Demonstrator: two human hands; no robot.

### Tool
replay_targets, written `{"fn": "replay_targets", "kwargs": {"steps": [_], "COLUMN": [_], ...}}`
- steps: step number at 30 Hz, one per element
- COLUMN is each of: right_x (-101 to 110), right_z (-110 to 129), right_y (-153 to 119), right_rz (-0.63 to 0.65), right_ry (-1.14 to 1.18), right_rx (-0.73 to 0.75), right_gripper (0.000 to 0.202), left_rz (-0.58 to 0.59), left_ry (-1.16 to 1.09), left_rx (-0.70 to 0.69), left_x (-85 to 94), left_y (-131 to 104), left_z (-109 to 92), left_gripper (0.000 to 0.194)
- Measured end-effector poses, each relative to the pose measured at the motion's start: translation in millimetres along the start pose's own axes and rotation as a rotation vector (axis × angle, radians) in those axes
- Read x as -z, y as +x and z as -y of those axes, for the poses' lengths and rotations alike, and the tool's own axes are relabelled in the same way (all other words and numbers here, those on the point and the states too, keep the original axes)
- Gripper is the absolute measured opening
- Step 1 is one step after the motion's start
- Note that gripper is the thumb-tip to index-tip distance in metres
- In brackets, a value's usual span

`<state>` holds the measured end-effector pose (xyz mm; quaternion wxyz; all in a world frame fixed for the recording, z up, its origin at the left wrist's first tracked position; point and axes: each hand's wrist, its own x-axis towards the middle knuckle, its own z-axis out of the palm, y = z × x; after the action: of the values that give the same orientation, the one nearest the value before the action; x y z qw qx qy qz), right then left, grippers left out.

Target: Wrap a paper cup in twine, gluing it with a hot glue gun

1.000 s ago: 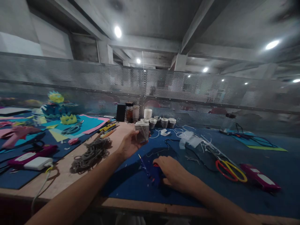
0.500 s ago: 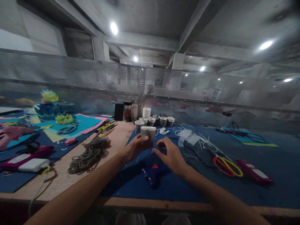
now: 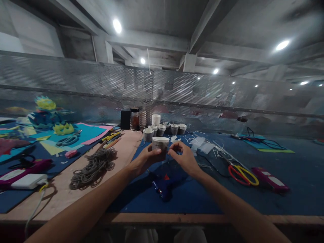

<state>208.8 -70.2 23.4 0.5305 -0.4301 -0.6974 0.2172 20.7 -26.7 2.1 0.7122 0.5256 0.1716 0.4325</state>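
Note:
A small cup (image 3: pixel 160 143), white inside and at its rim with a greyish outside, is held upright by my left hand (image 3: pixel 146 160), thumb on its near side. Just right of the cup, my right hand (image 3: pixel 184 157) is closed, with thumb and index finger pinched together; what they hold, if anything, is too small to make out. Below both hands a dark blue glue gun (image 3: pixel 165 189) with a red-orange part lies on the blue mat (image 3: pixel 194 202). Behind the held cup stands a row of similar cups (image 3: pixel 174 129) beside a stack of white cups (image 3: pixel 156 119).
Grey cord (image 3: pixel 95 168) lies tangled on the left. Red-and-yellow-handled scissors (image 3: pixel 243 175), a magenta device (image 3: pixel 270 179) and clear plastic pieces (image 3: pixel 202 145) are on the right. Blue scissors (image 3: pixel 68 140) rest on coloured paper. A jar (image 3: pixel 135 118) stands at the back.
My right thumb and index finger have closed together beside the cup. My left hand still holds the cup. The whole view has shifted slightly.

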Motion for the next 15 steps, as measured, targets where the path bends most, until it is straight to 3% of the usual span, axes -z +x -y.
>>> {"fn": "replay_targets", "kwargs": {"steps": [7,15], "right_x": [6.8,8.6], "right_z": [4.2,-12.0], "right_y": [1.6,8.8], "right_rz": [-0.059,-0.097], "right_ry": [0.112,0.154], "right_rx": [-0.011,-0.053], "right_gripper": [0.017,0.024], "left_rz": [-0.011,0.068], "left_ry": [0.008,-0.021], "left_rx": [0.028,0.013], "left_x": [-3.1,0.9], "left_y": [-1.8,-1.7], "left_z": [-1.4,1.0], "left_gripper": [0.040,0.043]}}
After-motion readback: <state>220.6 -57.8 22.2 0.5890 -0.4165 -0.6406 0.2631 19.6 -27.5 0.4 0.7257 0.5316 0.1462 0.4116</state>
